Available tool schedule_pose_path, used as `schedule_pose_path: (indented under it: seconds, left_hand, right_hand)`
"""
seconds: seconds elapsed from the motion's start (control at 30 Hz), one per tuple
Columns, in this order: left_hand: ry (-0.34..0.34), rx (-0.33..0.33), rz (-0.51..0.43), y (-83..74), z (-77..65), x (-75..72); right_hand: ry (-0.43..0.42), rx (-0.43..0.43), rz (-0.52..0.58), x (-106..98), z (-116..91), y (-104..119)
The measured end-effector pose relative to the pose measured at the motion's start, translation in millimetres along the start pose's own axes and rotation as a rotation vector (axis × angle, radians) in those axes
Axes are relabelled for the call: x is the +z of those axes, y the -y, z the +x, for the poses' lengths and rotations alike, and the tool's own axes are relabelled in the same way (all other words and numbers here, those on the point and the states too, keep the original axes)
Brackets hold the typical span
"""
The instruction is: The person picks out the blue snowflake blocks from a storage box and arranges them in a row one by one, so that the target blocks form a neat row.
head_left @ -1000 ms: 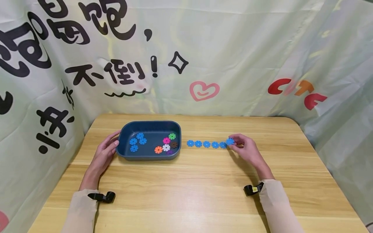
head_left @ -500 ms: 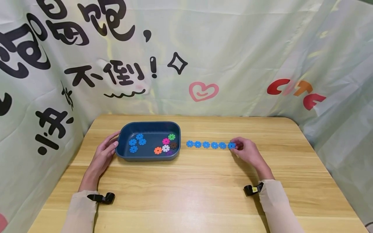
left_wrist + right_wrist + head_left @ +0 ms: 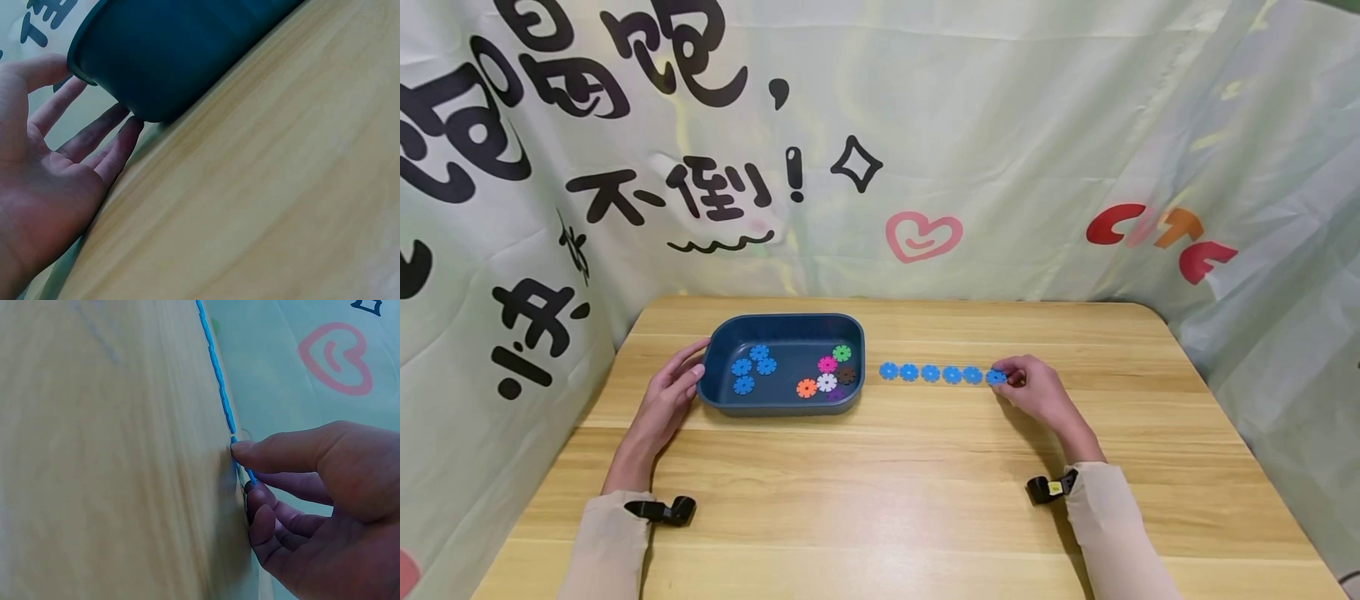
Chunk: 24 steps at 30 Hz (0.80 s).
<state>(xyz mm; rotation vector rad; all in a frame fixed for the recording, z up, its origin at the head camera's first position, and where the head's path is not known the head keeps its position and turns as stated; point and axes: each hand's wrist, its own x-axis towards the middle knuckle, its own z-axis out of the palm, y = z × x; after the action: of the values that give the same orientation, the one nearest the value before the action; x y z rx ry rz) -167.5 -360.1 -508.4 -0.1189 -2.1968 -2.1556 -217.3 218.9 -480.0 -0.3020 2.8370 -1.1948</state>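
Observation:
My right hand point(image 3: 1037, 387) pinches a blue notched building disc point(image 3: 996, 377) between thumb and fingers at the right end of a row of blue notched discs point(image 3: 930, 373). In the right wrist view, the held disc point(image 3: 235, 449) lies low at the wood surface, a small gap from the row. My left hand point(image 3: 662, 404) rests its fingertips against the left end of a dark blue tray point(image 3: 782, 409). In the left wrist view its fingers are fairly straight, with the thumb at the tray's rim point(image 3: 84, 37).
Several blue discs point(image 3: 742, 385) lie in the tray's left part. Orange point(image 3: 807, 387), white point(image 3: 827, 382), pink point(image 3: 827, 364), green point(image 3: 842, 353), brown point(image 3: 846, 375) and purple discs are at its right. A printed cloth point(image 3: 1000, 150) hangs behind the wooden table point(image 3: 880, 500).
My right hand has brought its blue disc down and slightly right, from overlapping the row's end to lying in line beside it. The left hand and tray stay in place.

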Motion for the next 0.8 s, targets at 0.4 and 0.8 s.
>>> schedule_pose_path:
  seconds: [0.4, 0.8]
  left_hand:
    - [-0.003, -0.002, -0.002, 1.1, -0.1, -0.5]
    - [0.008, 0.014, -0.002, 1.4, -0.3, -0.7]
  right_hand:
    - [0.000, -0.006, -0.010, 1, 0, 0]
    - [-0.061, -0.118, -0.001, -1, -5, 14]
